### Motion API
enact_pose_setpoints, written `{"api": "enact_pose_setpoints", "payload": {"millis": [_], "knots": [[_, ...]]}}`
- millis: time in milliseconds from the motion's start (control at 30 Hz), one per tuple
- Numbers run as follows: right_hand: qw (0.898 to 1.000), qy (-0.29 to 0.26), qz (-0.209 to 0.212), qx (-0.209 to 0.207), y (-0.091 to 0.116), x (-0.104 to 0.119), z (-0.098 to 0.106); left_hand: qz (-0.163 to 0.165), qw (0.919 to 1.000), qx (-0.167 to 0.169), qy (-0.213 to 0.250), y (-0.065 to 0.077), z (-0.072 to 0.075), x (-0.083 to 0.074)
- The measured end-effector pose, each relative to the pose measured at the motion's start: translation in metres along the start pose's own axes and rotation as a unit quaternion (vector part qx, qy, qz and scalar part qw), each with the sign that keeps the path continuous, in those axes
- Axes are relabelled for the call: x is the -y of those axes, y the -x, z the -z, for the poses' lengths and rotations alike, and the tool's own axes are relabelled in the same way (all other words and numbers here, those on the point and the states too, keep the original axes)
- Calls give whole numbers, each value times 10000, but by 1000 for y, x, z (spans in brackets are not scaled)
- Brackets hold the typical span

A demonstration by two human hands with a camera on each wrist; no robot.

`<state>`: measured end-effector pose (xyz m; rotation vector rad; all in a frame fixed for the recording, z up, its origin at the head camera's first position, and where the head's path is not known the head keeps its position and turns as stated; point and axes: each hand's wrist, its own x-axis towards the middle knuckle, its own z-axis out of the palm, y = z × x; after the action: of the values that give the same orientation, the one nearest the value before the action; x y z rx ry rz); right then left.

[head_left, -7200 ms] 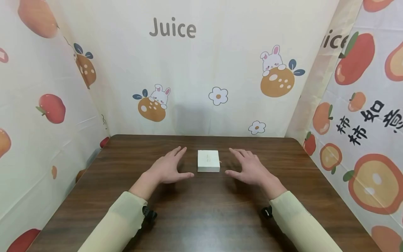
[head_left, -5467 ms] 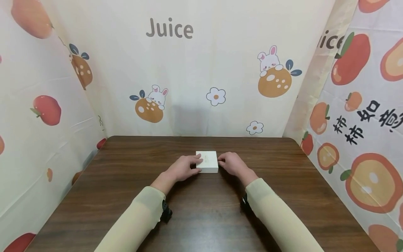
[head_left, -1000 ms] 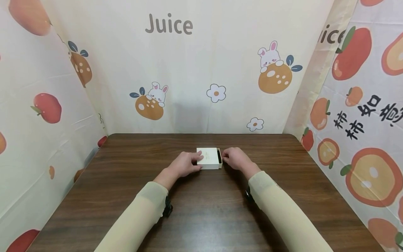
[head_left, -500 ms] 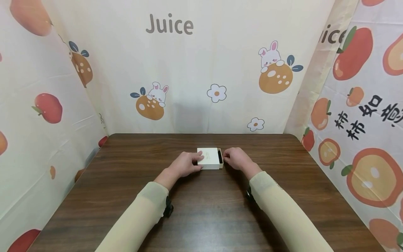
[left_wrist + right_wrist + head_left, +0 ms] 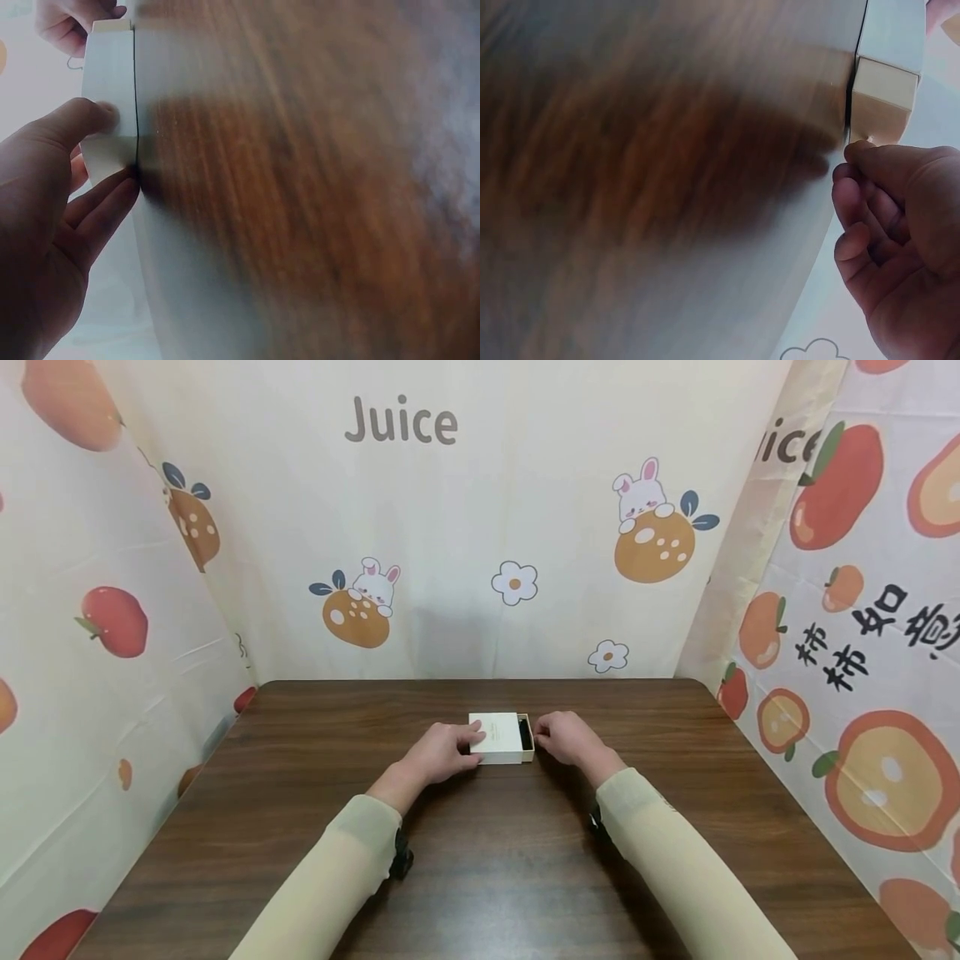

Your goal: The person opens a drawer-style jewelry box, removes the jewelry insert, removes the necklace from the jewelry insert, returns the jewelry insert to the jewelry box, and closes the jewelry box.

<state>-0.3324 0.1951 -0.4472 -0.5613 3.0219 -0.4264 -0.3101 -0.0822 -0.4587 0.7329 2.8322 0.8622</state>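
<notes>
A small white drawer box (image 5: 495, 733) lies flat on the table, faint gold print on its top. Its inner tray (image 5: 528, 745) sticks out partway on the right, with a dark inside. My left hand (image 5: 441, 752) grips the sleeve's left end, thumb on the near side and fingers over the top; the left wrist view shows the thumb (image 5: 97, 116) against its wall. At the tray's outer end, my right hand (image 5: 566, 739) pinches what looks like a small pull tab (image 5: 869, 138) between thumb and forefinger, the tab mostly hidden by the fingertips.
The dark wood-grain table (image 5: 480, 860) has rounded far corners. Pale curtains printed with fruit and rabbits (image 5: 450, 527) stand behind it and along both sides. A dark wrist strap (image 5: 402, 853) shows at the left cuff.
Earlier both hands were apart from the closed box, then came to its two ends. The tray has since slid out to the right with my right hand, slightly further over the last second.
</notes>
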Motion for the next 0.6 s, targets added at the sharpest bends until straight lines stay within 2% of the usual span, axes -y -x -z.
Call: {"api": "enact_pose_setpoints", "payload": {"millis": [200,600], "knots": [[10000,27,81,-50,-1,-2,0,29,10000,-12,-2,0,0,-1],[10000,-33,-45,5,2,-3,3,54,10000,-29,-4,0,-1,-1]]}}
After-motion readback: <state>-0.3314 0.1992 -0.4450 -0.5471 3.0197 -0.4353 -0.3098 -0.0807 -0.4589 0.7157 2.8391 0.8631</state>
